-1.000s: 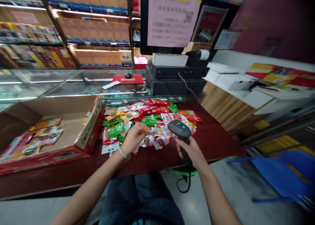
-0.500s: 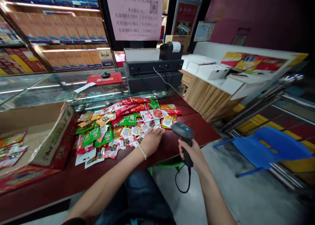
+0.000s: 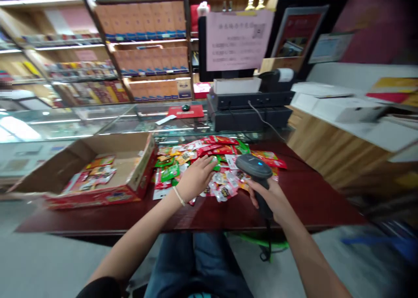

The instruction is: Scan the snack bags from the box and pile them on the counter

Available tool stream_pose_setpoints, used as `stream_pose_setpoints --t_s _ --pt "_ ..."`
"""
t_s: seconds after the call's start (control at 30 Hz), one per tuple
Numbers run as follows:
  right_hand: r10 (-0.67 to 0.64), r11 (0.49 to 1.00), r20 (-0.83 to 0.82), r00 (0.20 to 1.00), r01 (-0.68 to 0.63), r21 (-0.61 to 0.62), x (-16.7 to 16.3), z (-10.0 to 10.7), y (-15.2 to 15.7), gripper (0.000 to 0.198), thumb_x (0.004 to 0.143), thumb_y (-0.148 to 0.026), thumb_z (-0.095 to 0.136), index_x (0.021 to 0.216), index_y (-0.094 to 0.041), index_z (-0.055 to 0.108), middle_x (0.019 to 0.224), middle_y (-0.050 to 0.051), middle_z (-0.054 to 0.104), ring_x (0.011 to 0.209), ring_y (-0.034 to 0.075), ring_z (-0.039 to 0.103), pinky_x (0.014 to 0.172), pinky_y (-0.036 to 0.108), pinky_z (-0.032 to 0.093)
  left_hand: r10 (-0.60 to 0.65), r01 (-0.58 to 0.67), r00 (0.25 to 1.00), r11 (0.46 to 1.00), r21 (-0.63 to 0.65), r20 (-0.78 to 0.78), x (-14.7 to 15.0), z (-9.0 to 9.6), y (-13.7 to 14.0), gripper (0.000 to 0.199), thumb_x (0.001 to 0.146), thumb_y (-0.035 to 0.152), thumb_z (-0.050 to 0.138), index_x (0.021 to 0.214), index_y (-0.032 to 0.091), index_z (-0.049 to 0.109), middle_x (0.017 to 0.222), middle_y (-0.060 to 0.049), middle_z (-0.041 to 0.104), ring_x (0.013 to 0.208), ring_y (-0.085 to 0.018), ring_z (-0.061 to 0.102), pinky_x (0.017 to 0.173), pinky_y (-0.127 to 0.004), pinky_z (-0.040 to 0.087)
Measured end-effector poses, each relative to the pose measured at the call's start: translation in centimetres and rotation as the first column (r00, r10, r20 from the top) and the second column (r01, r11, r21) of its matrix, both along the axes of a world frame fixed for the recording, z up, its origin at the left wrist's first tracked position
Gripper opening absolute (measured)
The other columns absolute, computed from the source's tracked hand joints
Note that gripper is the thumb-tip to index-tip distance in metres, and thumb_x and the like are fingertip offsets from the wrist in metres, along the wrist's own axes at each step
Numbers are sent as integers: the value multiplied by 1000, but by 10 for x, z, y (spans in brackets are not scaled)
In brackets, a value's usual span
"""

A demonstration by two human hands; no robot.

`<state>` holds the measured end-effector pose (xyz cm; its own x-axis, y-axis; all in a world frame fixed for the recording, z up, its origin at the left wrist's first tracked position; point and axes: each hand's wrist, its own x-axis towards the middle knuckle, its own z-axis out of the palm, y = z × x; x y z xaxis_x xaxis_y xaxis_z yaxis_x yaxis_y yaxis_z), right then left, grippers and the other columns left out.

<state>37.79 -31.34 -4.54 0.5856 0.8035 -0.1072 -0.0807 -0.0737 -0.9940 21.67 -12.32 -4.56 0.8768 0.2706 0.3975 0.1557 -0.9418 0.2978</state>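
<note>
A spread pile of small snack packets (image 3: 170,172), red, green, white and orange, lies on the dark red table (image 3: 310,198). Over the middle of the pile is my left hand (image 3: 195,178), palm down with its fingers stretched out. Whether its fingertips touch the packets I cannot tell. My right hand (image 3: 272,198) is wrapped round the handle of a black barcode scanner (image 3: 254,166), which has a small blue light on top. The scanner is held above the pile's right side, and its cable hangs below the table edge.
An open cardboard box (image 3: 133,182) with several packets inside stands left of the pile. Behind are a glass counter (image 3: 130,122), a cash drawer unit (image 3: 250,113) with a printer (image 3: 277,79), and a mouse (image 3: 186,108). A wood-sided counter (image 3: 339,137) stands right.
The view has swung left, bringing the whole box into sight. My left hand has moved from the pile's front edge to its middle. The scanner, still in my right hand, now overlaps the pile.
</note>
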Motion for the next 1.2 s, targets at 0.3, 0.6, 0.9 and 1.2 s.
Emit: stream_pose_setpoints --t_s 0.3,0.6,0.9,1.2 --pt "408 912 16 913 -409 27 -73 40 125 37 73 -50 72 75 -19 51 51 -4 51 35 9 46 34 22 38 398 -401 916 915 43 54 -165 44 92 37 95 31 43 127 20 58 133 -9 57 126 -24 50 109 -41 37" --pt "656 754 -15 754 -655 41 -145 57 239 33 75 -46 70 81 -20 50 54 -7 50 36 8 45 34 20 36 729 -724 684 679 121 1 -293 41 174 33 91 32 47 118 22 63 116 -8 67 104 -23 63 93 -33 48" --pt "760 650 2 650 -760 3 -187 44 329 31 77 -45 66 91 -21 51 56 -6 53 37 9 48 32 19 37 764 -782 530 608 136 -367 -318 -3 275 34 78 7 51 110 15 60 106 -12 62 96 -22 62 86 -31 48" --pt "762 644 -17 648 -760 -87 -204 23 376 30 75 -43 70 88 -22 52 52 -7 50 35 10 48 30 20 38 513 -631 458 763 140 -726 -329 -39 331 57 69 8 65 125 15 51 121 -19 51 105 -29 59 93 -40 44"
